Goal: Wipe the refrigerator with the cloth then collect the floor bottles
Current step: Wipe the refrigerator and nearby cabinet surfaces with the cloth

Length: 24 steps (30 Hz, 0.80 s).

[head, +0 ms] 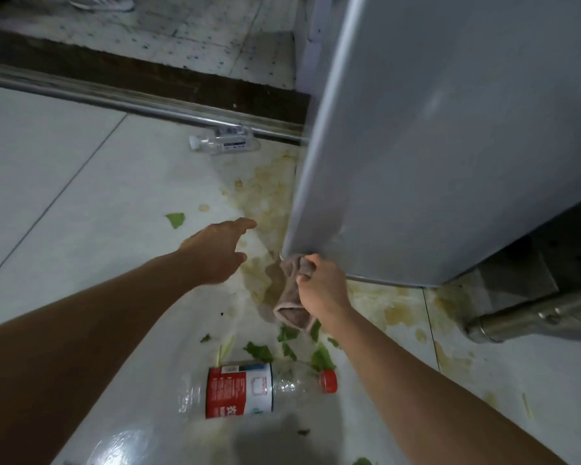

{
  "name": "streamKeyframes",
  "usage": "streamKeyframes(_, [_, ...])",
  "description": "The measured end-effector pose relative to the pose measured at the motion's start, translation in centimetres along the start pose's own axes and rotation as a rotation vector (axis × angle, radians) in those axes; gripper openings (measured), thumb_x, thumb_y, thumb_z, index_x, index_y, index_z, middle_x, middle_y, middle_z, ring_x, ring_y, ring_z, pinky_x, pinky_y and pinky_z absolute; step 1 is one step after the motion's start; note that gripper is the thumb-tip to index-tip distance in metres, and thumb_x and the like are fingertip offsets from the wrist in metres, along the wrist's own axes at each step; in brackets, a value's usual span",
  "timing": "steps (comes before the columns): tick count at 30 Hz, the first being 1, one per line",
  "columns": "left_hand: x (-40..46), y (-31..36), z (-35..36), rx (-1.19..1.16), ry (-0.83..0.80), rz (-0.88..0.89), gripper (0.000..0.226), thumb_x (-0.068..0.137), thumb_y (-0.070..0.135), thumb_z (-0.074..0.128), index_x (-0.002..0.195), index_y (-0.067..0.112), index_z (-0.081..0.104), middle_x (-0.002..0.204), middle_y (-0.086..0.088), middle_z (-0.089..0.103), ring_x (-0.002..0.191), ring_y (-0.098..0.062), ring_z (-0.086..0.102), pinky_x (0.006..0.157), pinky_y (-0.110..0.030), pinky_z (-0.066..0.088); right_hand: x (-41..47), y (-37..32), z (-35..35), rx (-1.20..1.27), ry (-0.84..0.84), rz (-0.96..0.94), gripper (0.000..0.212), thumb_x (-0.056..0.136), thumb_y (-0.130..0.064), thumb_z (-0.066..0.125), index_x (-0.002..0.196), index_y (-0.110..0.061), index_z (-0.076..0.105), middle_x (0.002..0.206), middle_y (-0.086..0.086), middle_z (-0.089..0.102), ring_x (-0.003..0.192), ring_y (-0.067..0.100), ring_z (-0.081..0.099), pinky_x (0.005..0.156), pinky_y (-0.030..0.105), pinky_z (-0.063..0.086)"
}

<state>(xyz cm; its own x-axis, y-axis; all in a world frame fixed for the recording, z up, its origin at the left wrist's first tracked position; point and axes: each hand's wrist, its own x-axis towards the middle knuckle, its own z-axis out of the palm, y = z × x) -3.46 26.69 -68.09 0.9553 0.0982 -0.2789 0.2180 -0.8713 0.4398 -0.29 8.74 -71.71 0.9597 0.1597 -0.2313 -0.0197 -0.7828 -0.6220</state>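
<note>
Head view: right hand [319,290] grip clenched on the soft, limp cloth [291,297] at the fridge [433,146] lower corner, frame centre; left hand [218,250] released, fingers extended. Two bottles, red-label [249,389] at bottom centre and clear [223,142] above, lie apparently empty on the floor [64,162]; judged light, slippery, best gripped mid-body.

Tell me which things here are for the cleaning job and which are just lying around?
For the job:
refrigerator
cloth, gripped by the right hand
red-label bottle on the floor
clear bottle by the metal rail

Just lying about:
green leaf scraps
yellowish stains
metal rail

The left hand holds nothing.
</note>
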Motion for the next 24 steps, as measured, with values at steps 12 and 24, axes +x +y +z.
streamKeyframes(12, [-10.9, 4.9, -12.5, -0.053, -0.149, -0.199, 0.064, 0.087, 0.023, 0.062, 0.142, 0.029, 0.03, 0.135, 0.003, 0.053, 0.122, -0.022, 0.051, 0.099, -0.04, 0.044, -8.9, -12.7, -13.5, 0.029, -0.093, -0.105, 0.028, 0.085, 0.007, 0.051, 0.108, -0.007, 0.059, 0.089, -0.004, 0.052, 0.086, 0.01, 0.05, 0.076, 0.017, 0.042])
streamKeyframes(24, [-19.4, 13.4, -36.3, -0.027, -0.151, -0.143, 0.059, 0.087, 0.024, 0.062, 0.139, 0.026, 0.036, 0.136, 0.0, 0.053, 0.119, -0.022, 0.054, 0.098, -0.035, 0.046, -16.1, -31.5, -30.5, 0.005, -0.128, -0.087, 0.032, 0.086, 0.004, 0.054, 0.114, -0.011, 0.06, 0.108, 0.003, 0.061, 0.096, 0.014, 0.055, 0.081, 0.013, 0.041])
